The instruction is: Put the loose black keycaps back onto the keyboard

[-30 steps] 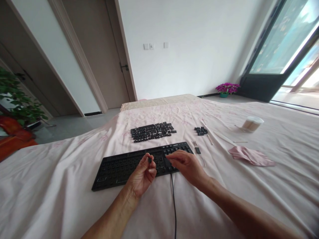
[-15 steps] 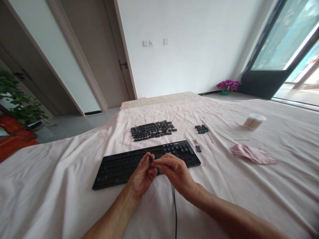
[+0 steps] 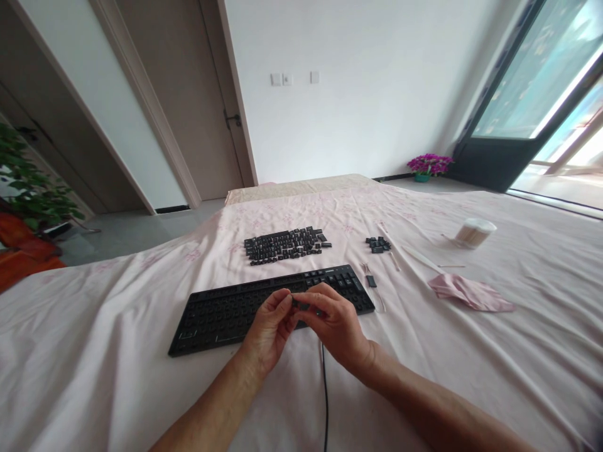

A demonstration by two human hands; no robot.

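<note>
Above the near edge of a black keyboard [image 3: 214, 317], both my hands meet at the fingertips. My left hand [image 3: 271, 329] is closed, pinching a small black keycap [image 3: 295, 302] between thumb and fingers. Thumb and index finger of my right hand [image 3: 332, 320] close in on the same keycap from the other side, partly hiding it. Much of the keyboard has its keycaps off; keys still sit on its right part. Behind it lies a large group of loose keycaps [image 3: 285, 245], with a smaller cluster of keycaps [image 3: 378, 245] to the right.
A wire keycap puller [image 3: 371, 280] lies right of the keyboard. Farther right are a pink cloth [image 3: 471, 293], a cotton swab [image 3: 451, 266] and a clear tub of swabs [image 3: 475, 233]. The keyboard's cable [image 3: 325, 395] runs toward me over the pink bedsheet [image 3: 103, 351].
My right fingers have come around the keycap, which has turned and is now more covered between both hands. The whole view has shifted slightly.
</note>
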